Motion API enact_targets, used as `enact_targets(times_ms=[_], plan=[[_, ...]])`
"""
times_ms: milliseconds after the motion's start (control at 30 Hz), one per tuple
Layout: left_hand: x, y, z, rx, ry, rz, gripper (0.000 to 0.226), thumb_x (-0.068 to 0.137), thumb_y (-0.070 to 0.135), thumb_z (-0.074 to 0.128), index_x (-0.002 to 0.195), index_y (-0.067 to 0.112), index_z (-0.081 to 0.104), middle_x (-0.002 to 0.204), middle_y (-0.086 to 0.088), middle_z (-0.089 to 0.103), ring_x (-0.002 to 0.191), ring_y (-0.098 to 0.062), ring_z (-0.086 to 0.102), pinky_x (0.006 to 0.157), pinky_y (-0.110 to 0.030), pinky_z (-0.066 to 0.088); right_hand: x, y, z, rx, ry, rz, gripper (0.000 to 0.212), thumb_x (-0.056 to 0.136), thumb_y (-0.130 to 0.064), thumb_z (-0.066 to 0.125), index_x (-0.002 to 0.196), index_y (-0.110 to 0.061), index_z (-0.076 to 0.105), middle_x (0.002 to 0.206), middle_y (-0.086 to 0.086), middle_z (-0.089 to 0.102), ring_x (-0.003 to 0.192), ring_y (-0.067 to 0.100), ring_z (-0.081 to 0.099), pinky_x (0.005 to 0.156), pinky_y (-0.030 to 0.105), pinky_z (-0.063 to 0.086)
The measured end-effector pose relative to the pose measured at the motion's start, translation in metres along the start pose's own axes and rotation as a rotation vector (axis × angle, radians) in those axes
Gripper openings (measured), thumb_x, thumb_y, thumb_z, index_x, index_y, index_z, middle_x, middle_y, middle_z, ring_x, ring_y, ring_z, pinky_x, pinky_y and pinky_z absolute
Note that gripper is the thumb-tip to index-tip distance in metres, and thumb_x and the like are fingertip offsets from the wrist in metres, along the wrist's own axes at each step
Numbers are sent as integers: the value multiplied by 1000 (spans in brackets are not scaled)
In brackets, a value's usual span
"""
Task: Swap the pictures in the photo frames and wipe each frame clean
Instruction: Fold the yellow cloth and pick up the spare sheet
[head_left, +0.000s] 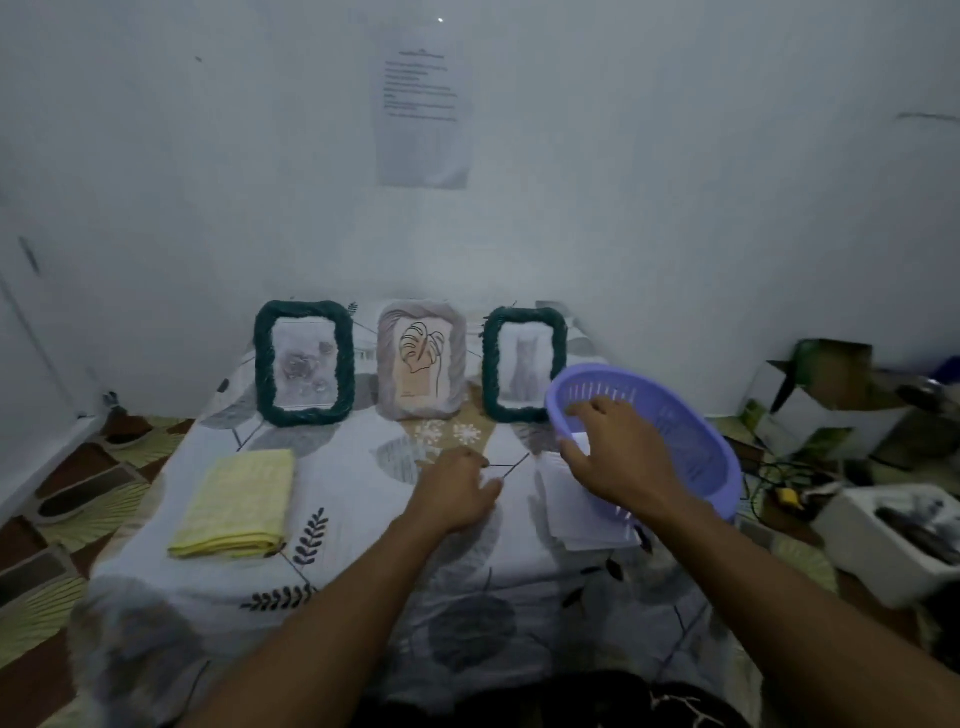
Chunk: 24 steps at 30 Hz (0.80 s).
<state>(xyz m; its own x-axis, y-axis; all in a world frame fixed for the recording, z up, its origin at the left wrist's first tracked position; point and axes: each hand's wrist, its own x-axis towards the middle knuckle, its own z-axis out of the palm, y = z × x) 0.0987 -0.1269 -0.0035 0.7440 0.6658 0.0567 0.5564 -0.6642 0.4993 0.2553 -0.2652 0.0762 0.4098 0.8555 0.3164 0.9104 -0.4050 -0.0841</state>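
Purple basket (691, 431) tilts up on its edge, right hand (618, 452) fingers hooked over the rim, white sheets (576, 504) lying beneath. Left hand (457, 488) rests curled on the bench (363, 545); holding anything, I cannot tell. Cat frame (524, 364) stands just beside that basket, back by the wall (675, 208). One careless swing could topple it, or scatter the sheets.

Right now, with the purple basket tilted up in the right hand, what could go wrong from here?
1. The purple basket, gripped at its rim by the right hand, hangs right beside the cat frame. A swing could topple that standing frame.
2. The white sheets beneath the basket lie loose near the right edge of the table and could slide off.
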Motion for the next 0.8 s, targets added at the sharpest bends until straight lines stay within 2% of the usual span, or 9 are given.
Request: enact_targets(times_ms=[100,167,200,267,367,467,567,667,800], plan=[[9,40,33,175,-51,-42,53,90,53,43,118,11,58,133,-11,46,124,-29,38,100,-45,33,-14,34,5,110,-161,62,46,93,-53,45,126,-23,56,112,1,65,101,25,61,80,39,52],[11,60,49,203,-47,-92,57,90,56,41,125,13,53,138,-11,37,129,-29,29,101,-47,28,-21,47,14,163,-248,2,39,97,-52,36,104,-25,63,98,3,68,91,26,61,77,37,49],[12,67,56,197,-30,-115,57,89,57,41,126,14,51,141,-10,34,130,-29,27,102,-47,27,-25,49,16,176,-275,-29,39,99,-50,32,91,-25,61,92,5,67,88,27,58,76,34,43],[15,79,66,181,-1,-148,55,88,54,45,128,17,50,143,-9,32,131,-29,26,102,-46,26,-29,52,20,182,-272,-66,43,100,-50,25,80,-25,54,83,3,61,81,26,54,73,32,33],[17,89,68,84,33,-231,43,86,42,53,123,20,53,140,-7,34,128,-29,28,102,-43,27,-29,53,23,182,-228,-80,48,91,-62,14,77,-31,48,80,4,60,75,26,52,64,35,37],[24,95,64,-69,46,-306,35,83,30,57,118,24,55,131,-6,43,123,-29,35,99,-41,30,-30,56,25,167,-206,-87,35,98,-54,25,79,-33,46,79,1,58,70,22,47,61,35,39],[31,99,66,-352,47,-311,30,84,23,60,113,24,54,117,-7,61,110,-31,53,91,-39,45,-30,56,22,162,-193,-89,32,100,-49,30,78,-32,48,80,2,61,71,21,49,61,35,41],[30,103,64,-574,55,-338,42,85,22,64,124,17,50,116,-10,63,103,-30,60,77,-33,49,-29,56,22,157,-192,-87,35,100,-49,31,77,-32,50,82,4,63,72,23,52,63,37,45],[33,83,48,-622,62,-412,54,81,1,60,132,10,48,122,-14,59,109,-31,58,87,-35,50,-29,57,22,158,-182,-76,38,99,-51,30,76,-29,51,80,4,61,72,25,52,61,37,45]])
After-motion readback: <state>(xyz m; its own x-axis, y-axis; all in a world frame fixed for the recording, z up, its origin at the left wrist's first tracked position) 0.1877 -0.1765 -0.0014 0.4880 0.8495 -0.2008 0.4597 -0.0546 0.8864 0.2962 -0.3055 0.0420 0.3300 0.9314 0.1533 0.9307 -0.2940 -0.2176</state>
